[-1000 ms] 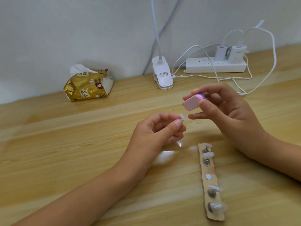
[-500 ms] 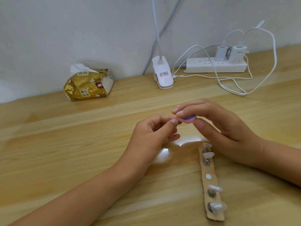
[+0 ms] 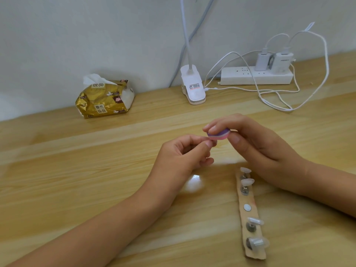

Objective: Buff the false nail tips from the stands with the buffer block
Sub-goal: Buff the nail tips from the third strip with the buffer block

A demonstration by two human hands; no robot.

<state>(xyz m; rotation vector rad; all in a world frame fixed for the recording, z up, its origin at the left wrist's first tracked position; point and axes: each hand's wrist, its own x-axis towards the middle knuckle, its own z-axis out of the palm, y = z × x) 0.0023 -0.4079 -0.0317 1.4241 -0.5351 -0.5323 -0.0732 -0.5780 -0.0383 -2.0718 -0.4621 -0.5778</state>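
My right hand [image 3: 256, 145] pinches a small pink and purple buffer block [image 3: 218, 135] between thumb and fingers above the table. The block lies flat against the fingertips of my left hand [image 3: 185, 157], which pinch a false nail tip; the tip itself is hidden under the block. To the lower right, a cardboard strip [image 3: 250, 212] lies on the wooden table [image 3: 77, 180]. Several small stands on it carry clear nail tips, such as one tip [image 3: 247, 182] near its far end and another [image 3: 258, 243] at its near end. One round magnet spot [image 3: 246, 207] on the strip is bare.
At the back by the wall are a gold tissue pack [image 3: 105, 99], a white clip lamp base [image 3: 193, 87] with its stalk rising out of view, and a white power strip [image 3: 256, 76] with two chargers and looping white cables [image 3: 279, 101].
My right hand came down and left with the buffer block, turning it flat onto the nail tip in my left hand. The tip, visible a second ago, is now covered.
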